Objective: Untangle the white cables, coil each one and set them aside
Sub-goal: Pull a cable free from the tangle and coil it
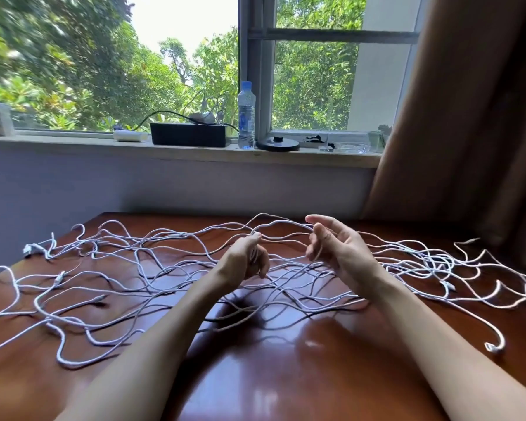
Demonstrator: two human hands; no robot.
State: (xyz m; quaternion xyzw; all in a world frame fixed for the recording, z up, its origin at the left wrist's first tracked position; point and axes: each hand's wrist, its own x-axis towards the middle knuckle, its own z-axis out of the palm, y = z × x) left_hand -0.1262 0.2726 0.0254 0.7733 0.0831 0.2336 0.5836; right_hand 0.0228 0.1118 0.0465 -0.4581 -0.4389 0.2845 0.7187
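Thin white cables with small plugs at their ends sprawl in one loose, looping tangle across the glossy reddish tabletop, where the left hand pinches a raised strand that arches over to the right hand, whose fingers are loosely spread, its grip unclear.
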